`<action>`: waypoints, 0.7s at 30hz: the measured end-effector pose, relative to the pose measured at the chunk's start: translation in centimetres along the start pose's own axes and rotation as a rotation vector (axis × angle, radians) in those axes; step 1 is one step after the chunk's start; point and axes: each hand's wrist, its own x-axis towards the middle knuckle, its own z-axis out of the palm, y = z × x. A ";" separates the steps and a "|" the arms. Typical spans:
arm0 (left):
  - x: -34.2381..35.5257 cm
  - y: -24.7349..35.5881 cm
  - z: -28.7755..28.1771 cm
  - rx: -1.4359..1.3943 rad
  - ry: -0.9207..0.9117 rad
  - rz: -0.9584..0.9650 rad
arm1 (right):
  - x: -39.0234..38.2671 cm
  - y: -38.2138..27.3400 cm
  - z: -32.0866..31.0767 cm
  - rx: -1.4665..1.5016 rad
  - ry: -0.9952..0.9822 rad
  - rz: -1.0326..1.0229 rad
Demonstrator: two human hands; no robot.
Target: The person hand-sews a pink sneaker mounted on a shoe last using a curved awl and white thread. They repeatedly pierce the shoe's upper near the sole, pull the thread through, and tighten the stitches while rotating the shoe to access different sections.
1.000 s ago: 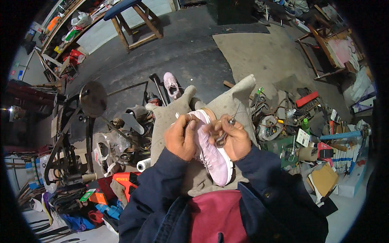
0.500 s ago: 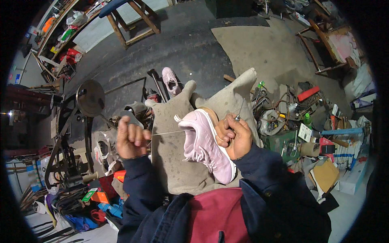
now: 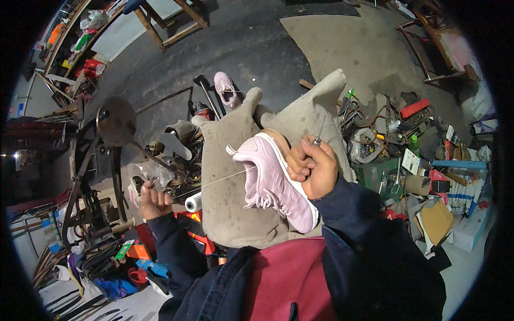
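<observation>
Grasping thread (image 3: 214, 182) in left hand (image 3: 155, 201) left of pink shoe (image 3: 270, 174), awl (image 3: 317, 141) in right hand (image 3: 316, 168); probably light, soft; grip by firmer sole (image 3: 309, 206).

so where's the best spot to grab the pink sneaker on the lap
Probably the toe end of the pink sneaker, coming in from the near side, pinched between upper and sole: it tapers and points down and right in the view. The collar opens leftward, and the thread runs from it to the left hand, so that side is better avoided.
</observation>
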 end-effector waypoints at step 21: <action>-8.1 2.5 9.3 0.657 -0.198 0.459 | -1.4 -8.6 -4.4 -1.352 0.408 -0.485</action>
